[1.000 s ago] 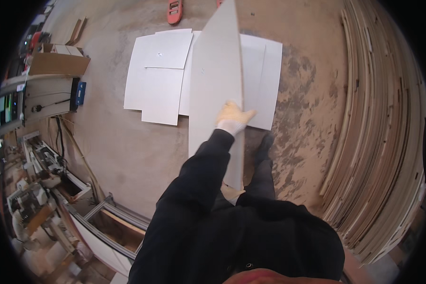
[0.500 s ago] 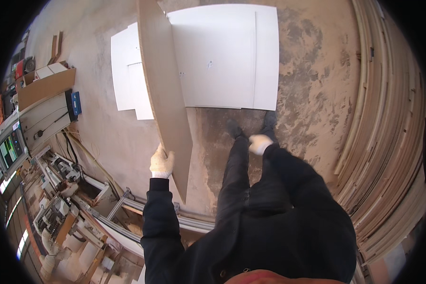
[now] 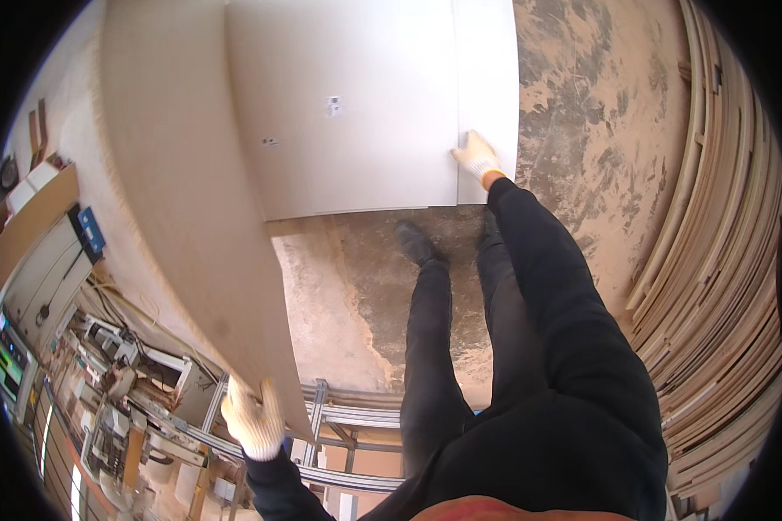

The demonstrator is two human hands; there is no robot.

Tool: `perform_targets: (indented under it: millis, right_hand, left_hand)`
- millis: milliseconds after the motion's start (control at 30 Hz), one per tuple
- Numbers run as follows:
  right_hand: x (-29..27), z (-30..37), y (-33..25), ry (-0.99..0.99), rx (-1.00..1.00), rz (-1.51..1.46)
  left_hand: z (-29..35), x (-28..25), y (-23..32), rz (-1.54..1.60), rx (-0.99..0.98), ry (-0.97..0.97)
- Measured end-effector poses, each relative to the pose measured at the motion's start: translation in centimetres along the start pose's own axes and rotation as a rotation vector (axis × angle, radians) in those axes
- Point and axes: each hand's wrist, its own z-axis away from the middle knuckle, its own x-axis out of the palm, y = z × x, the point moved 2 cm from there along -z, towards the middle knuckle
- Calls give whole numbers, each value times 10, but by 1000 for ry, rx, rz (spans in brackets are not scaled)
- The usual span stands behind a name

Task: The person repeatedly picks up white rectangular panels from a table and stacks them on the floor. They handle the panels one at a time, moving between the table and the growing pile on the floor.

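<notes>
My left hand (image 3: 254, 417), in a pale knitted glove, grips the near edge of a large light-brown board (image 3: 191, 191). The board stands tilted on its edge to my left. My gloved right hand (image 3: 478, 158) is at the long seam near the right side of the white panels (image 3: 374, 78) on the floor. Its thumb stands apart from the fingers, whose tips reach the seam; I see nothing lifted by them. Small printed labels (image 3: 334, 106) lie on the white surface.
Long wooden boards (image 3: 712, 269) are stacked along the right. Aluminium rails (image 3: 365, 417) cross near my legs. Machinery (image 3: 130, 373) and a control screen (image 3: 10, 365) stand at left, below an open cardboard box (image 3: 30, 221). My shoes (image 3: 419, 241) are at the panels' near edge.
My left hand and the board's near end have come closer and to the left. My right hand has moved from beside my leg forward onto the white panels.
</notes>
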Motion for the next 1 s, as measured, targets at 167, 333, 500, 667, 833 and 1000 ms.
perform_targets:
  millis: [167,333,500,667,833,1000]
  right_hand:
    - [3,-38,-20,160,148,-238]
    - [-24,-36,-23,-278,111,-513]
    - [-43,-15,-63,-490,-195,-382]
    - [-74,60,-74,-16,-619,102]
    - [-175,175,26,-41,-157,-671]
    - [-261,286,95,143,-93,-521]
  left_hand:
    - [5,28,29,90,-78,57]
    - [2,44,54,111,-81,130]
    - [-3,67,80,174,-134,132]
    - [-19,125,118,55,101,241]
    - [-60,196,152,12,100,171]
    - [-96,247,189,-35,53,232]
